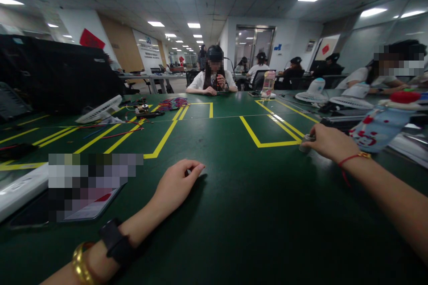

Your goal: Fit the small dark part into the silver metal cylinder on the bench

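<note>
My left hand [177,185] rests on the dark green table [234,213] near its middle, fingers curled loosely with the tips together; nothing shows in them. A black band and a gold bangle are on that wrist. My right hand [329,142] reaches out to the right, beside a yellow taped rectangle [267,131], fingers closed round a small clear object [306,142] that stands on the table. A red string is tied round the right wrist.
A phone [83,207] lies left of my left hand. A white fan [100,110], red wires and small parts lie at the far left. A blue and white soft item [381,127] and fans sit at the right. Other people sit across the table.
</note>
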`<state>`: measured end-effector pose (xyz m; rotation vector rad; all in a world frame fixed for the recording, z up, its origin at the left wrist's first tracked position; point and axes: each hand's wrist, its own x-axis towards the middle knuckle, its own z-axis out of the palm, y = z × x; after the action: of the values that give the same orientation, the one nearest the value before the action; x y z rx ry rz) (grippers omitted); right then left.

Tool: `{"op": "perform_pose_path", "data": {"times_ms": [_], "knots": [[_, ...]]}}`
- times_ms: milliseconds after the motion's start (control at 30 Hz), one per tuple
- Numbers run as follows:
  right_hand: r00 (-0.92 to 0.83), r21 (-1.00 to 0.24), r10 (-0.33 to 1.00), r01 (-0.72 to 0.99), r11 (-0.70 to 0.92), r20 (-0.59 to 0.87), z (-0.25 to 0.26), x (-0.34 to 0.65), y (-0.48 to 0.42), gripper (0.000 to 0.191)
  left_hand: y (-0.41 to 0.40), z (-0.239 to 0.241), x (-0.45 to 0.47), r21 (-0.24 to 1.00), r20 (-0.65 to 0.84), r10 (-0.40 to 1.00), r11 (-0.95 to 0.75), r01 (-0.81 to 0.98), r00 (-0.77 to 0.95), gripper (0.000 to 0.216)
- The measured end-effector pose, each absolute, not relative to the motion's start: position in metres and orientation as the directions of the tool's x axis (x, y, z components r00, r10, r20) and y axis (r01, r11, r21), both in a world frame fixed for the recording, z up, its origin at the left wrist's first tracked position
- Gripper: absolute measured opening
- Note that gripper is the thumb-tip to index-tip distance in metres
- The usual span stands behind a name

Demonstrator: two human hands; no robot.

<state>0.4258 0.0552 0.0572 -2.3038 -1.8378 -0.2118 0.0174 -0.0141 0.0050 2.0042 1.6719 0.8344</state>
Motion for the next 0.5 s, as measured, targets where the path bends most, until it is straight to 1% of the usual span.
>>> {"op": "perform_pose_path", "data": {"times_ms": [100,167,200,233,267,300,333,367,400,433,500], "knots": [[0.166,-0.124,0.948,0.983,-0.137,0.271,0.057,0.419,0.053,0.032,-0.014,0.005,0.018,0.637,0.193,0.975,-0.210,0.742,0.111,0.037],[0.108,-0.176,0.943,0.983,-0.054,0.315,0.058,0.406,0.050,0.032,-0.014,0.005,0.018,0.635,0.195,0.974,-0.213,0.742,0.113,0.038],[0.074,-0.219,0.940,0.976,0.001,0.334,0.058,0.395,0.046,0.034,-0.014,0.005,0.018,0.635,0.197,0.974,-0.215,0.742,0.114,0.038],[0.036,-0.296,0.936,0.952,0.074,0.349,0.057,0.382,0.041,0.035,-0.013,0.004,0.018,0.636,0.198,0.973,-0.218,0.740,0.116,0.038],[-0.013,-0.405,0.934,0.899,0.168,0.358,0.055,0.367,0.034,0.037,-0.013,0.004,0.018,0.636,0.200,0.973,-0.219,0.740,0.116,0.038],[-0.075,-0.531,0.929,0.802,0.273,0.363,0.053,0.350,0.026,0.037,-0.013,0.004,0.018,0.636,0.201,0.973,-0.219,0.740,0.116,0.038],[-0.151,-0.648,0.917,0.665,0.370,0.369,0.049,0.332,0.016,0.037,-0.013,0.003,0.019,0.635,0.201,0.973,-0.218,0.741,0.114,0.038],[-0.233,-0.732,0.895,0.516,0.445,0.379,0.045,0.315,0.006,0.036,-0.013,0.003,0.019,0.634,0.200,0.973,-0.217,0.742,0.114,0.038],[-0.313,-0.770,0.867,0.407,0.492,0.388,0.041,0.298,-0.005,0.034,-0.013,0.003,0.019,0.633,0.199,0.973,-0.216,0.744,0.114,0.037],[-0.383,-0.774,0.836,0.352,0.526,0.394,0.037,0.284,-0.015,0.032,-0.012,0.002,0.019,0.632,0.200,0.973,-0.216,0.745,0.113,0.037],[-0.482,-0.735,0.785,0.351,0.580,0.389,0.030,0.263,-0.032,0.029,-0.011,0.000,0.018,0.630,0.207,0.972,-0.223,0.744,0.115,0.036]]}}
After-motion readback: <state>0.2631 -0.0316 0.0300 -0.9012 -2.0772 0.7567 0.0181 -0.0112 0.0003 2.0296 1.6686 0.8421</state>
